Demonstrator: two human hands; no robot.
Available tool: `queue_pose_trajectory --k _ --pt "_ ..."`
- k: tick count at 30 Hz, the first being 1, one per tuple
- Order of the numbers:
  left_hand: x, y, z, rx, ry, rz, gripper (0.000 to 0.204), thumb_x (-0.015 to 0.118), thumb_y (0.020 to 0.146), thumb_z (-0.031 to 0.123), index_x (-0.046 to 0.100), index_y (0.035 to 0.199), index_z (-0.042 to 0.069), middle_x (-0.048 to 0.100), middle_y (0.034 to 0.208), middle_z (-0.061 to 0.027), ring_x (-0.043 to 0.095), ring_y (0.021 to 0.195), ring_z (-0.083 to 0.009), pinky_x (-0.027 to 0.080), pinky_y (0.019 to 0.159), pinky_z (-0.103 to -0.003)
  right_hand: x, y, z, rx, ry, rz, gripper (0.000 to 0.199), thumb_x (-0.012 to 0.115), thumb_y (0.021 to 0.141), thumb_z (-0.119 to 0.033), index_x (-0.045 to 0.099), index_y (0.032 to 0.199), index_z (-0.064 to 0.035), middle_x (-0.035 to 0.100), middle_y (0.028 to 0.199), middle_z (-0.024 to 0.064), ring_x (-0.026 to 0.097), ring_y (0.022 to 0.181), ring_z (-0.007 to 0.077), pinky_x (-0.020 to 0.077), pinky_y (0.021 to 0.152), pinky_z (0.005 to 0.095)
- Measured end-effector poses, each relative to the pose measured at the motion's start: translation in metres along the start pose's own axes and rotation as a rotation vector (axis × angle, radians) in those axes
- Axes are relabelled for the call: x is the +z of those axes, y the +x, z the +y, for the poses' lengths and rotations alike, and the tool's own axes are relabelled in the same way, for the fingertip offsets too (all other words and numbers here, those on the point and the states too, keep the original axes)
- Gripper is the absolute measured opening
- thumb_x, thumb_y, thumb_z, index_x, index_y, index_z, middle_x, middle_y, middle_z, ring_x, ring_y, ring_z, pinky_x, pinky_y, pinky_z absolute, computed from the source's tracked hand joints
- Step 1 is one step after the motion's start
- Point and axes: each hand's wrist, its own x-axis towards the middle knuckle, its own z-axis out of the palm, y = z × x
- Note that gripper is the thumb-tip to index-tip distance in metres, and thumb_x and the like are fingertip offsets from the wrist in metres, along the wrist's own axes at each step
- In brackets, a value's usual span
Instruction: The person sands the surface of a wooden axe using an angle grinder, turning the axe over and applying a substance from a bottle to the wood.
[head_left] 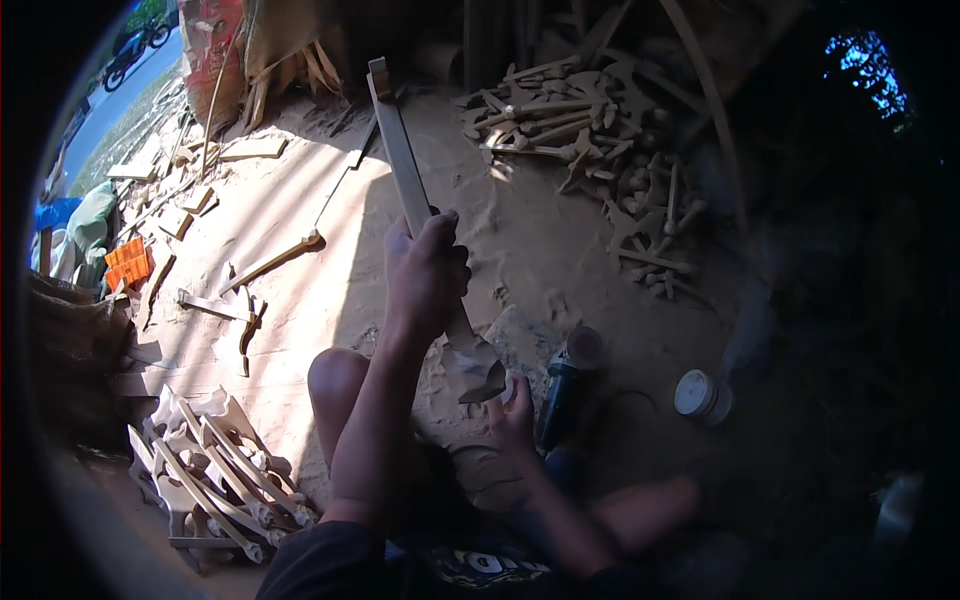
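1. Head view — the left hand [425, 275] is wrapped round the middle of a long wooden piece [405, 165], which slants up and away over the sawdust-covered ground [300, 200]
2. The right hand [513, 420] sits at the piece's carved lower end, fingers loosely curled and touching it
3. An angle grinder [565, 385] lies just beside the right hand — a white round container [697, 393] further right
4. A pile of carved wooden parts [215, 470] lies lower left
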Motion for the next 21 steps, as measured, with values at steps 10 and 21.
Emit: queue_pose_trajectory --k 10,21 --pt "0.036 0.000 -0.050 -0.099 0.131 -0.095 0.024 0.066 0.105 0.021 0.047 0.093 0.013 0.040 0.071 0.0047 0.039 0.049 -0.0078 0.032 0.043 -0.030 -0.127 0.068 -0.219 -0.660 -0.527 -0.167 0.038 0.078 0.098 -0.007 0.070 0.136 -0.0061 0.066 0.122 0.0140 0.072 0.104 0.0290 0.0587 0.086 0.0365" --pt "0.056 -0.003 -0.068 -0.158 0.160 -0.141 0.024 0.065 0.105 0.021 0.047 0.092 0.012 0.043 0.074 0.0029 0.041 0.050 -0.0086 0.033 0.043 -0.031 -0.138 0.056 -0.212 -0.727 -0.578 -0.087 0.048 0.067 0.088 0.021 0.076 0.126 -0.0065 0.063 0.119 0.0141 0.073 0.103 0.0287 0.0658 0.077 0.0344"
